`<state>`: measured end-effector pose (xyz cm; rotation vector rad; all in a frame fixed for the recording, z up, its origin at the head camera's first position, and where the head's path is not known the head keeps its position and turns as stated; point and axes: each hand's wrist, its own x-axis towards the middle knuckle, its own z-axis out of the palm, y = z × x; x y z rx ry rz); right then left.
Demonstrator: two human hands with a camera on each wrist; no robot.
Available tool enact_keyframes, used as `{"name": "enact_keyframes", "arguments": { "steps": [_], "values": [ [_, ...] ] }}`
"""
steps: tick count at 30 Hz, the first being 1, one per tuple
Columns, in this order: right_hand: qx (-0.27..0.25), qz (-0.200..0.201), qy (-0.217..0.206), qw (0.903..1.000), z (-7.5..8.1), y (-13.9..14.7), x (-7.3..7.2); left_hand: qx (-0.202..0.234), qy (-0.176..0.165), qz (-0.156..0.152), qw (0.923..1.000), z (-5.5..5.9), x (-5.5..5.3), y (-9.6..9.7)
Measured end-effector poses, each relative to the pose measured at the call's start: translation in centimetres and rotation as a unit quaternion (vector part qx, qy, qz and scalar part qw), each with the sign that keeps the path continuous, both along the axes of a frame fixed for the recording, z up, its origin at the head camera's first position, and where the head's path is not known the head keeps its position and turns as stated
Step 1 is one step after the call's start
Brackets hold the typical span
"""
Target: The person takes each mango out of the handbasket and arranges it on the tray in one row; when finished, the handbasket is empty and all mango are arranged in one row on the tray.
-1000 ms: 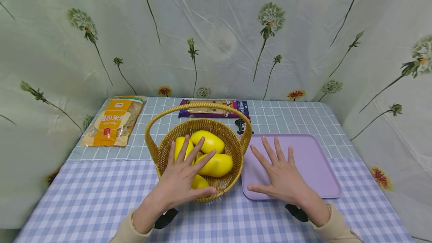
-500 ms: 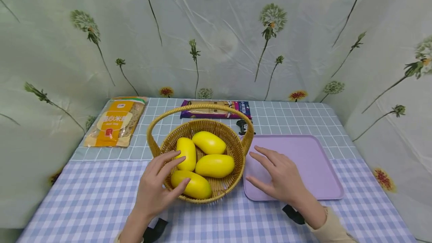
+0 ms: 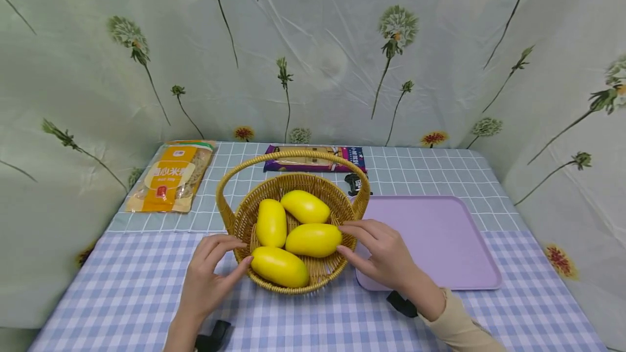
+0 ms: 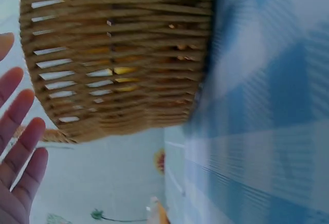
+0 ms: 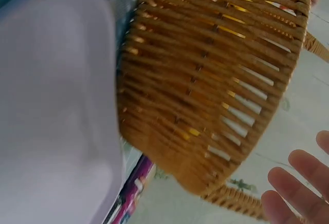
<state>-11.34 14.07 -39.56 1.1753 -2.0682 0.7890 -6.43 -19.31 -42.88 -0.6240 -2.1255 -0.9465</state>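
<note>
A wicker basket (image 3: 321, 271) with a tall arched handle stands in the middle of the table in the head view. Several yellow mangoes lie in it, among them a front one (image 3: 280, 267) and a right one (image 3: 313, 240). My left hand (image 3: 205, 273) is at the basket's left rim, its fingertips near the front mango and its fingers loosely bent. Over the right rim reaches my right hand (image 3: 383, 251), fingertips close to the right mango; contact is hard to tell. Both wrist views show the basket's woven side (image 4: 118, 54) and spread fingers with nothing between them.
Right of the basket lies a flat purple tray (image 3: 440, 243). A bag of grain (image 3: 171, 177) is at the back left, a purple packet (image 3: 313, 159) behind the basket, and a small black item (image 3: 353, 184) beside the handle. A floral curtain (image 3: 323, 58) backs the table.
The left hand has drawn back from over the mangoes to the basket's left rim. My right hand has moved left from the tray to the right rim. The spread fingers of both have bent.
</note>
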Motion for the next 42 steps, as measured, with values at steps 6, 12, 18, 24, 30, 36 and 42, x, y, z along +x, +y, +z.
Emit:
{"name": "enact_keyframes", "arguments": {
  "steps": [6,12,18,24,30,36,42],
  "values": [
    [0.003,0.018,-0.02,0.9996,-0.2,-1.3,-0.6,0.014,-0.015,-0.031,0.9993,-1.3,0.0,-0.4],
    [0.016,0.014,-0.052,0.9984,-0.4,-2.0,-0.9,0.047,-0.021,-0.044,0.9977,-2.4,-0.3,-0.4],
    [0.021,0.019,-0.102,0.9944,-0.6,-2.6,-1.3,0.072,-0.014,-0.044,0.9963,-1.8,0.0,0.2],
    [0.041,0.016,-0.156,0.9867,-0.5,-3.5,-1.6,0.095,-0.02,-0.041,0.9945,0.3,0.9,1.1],
    [0.107,-0.018,-0.209,0.9719,0.0,-4.3,-1.8,0.106,-0.03,-0.044,0.993,0.5,0.9,1.3],
    [0.17,-0.036,-0.247,0.9532,-0.1,-4.9,-2.2,0.113,-0.028,-0.047,0.992,0.1,0.8,1.1],
    [0.2,-0.042,-0.264,0.9426,-0.4,-5.2,-2.4,0.113,-0.028,-0.045,0.9921,0.1,0.8,1.0]
  ]
}}
